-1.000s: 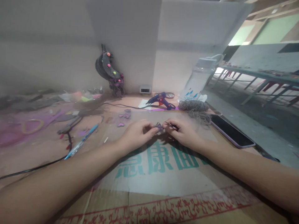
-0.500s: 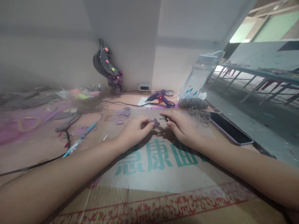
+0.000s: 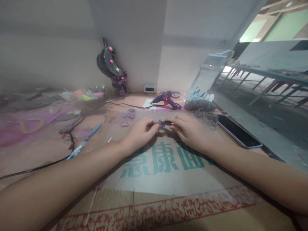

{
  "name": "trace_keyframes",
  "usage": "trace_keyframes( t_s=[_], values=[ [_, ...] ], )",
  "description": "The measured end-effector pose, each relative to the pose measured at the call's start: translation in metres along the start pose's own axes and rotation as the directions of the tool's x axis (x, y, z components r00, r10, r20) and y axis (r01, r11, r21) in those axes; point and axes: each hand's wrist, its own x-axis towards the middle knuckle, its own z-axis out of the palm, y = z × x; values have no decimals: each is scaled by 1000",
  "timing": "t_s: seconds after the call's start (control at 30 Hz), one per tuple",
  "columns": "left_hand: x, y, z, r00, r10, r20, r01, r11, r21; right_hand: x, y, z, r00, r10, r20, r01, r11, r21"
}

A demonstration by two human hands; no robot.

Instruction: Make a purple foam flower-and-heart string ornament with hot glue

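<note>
Between the thumb and fingers of my left hand is a small purple-and-grey piece, edged with what looks like grey yarn. My right hand is closed on a small dark pair of snips, whose tip meets the piece. Most of the snips' grip is hidden by my fingers. Just beyond my left hand lie several little purple pieces. A grey yarn bundle rests beyond my right hand.
A hot glue gun with a lit red light stands at the back, its cord running left. Around it are a clear water bottle, a phone, a blue pen and a grey crescent ornament against the wall.
The snips' blades, apart before, have moved left onto the purple piece and now look closed together. My hands otherwise stay nearly in place; the view has shifted slightly.
</note>
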Motion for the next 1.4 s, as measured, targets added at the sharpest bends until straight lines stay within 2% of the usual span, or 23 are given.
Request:
trace_keyframes(
  t_s=[0.17, 0.47, 0.67, 0.9, 1.0, 1.13, 1.27, 1.4],
  values=[
    [-1, 0, 0, 999, 52, -11, -52, 998, 26, 1, 3, 3, 1000, -14, -12, 15, 1000, 8],
    [-1, 0, -1, 998, 62, -11, -61, 998, 16, 1, 2, 1, 1000, -15, 8, 15, 1000, -3],
    [-1, 2, -2, 1000, 19, -4, -19, 1000, 1, 0, 3, 3, 1000, 30, -6, -30, 996, 82],
    [0, -1, 3, 999, 25, -29, -25, 1000, 4, -1, 2, 4, 995, 96, -31, -88, 977, 195],
    [0, -1, 6, 997, 74, -32, -72, 997, 35, -2, 5, 10, 988, 149, -30, -132, 939, 319],
    [2, -1, 6, 979, 202, 16, -202, 969, 145, -3, 12, 17, 977, 199, 79, -213, 868, 449],
    [2, -1, 7, 966, 253, 54, -259, 942, 214, -2, 15, 17, 950, 272, 152, -312, 816, 487],
    [2, 9, 1, 946, 303, 113, -323, 911, 258, -1, 19, 18, 952, 269, 148, -307, 822, 479]
  ],
)
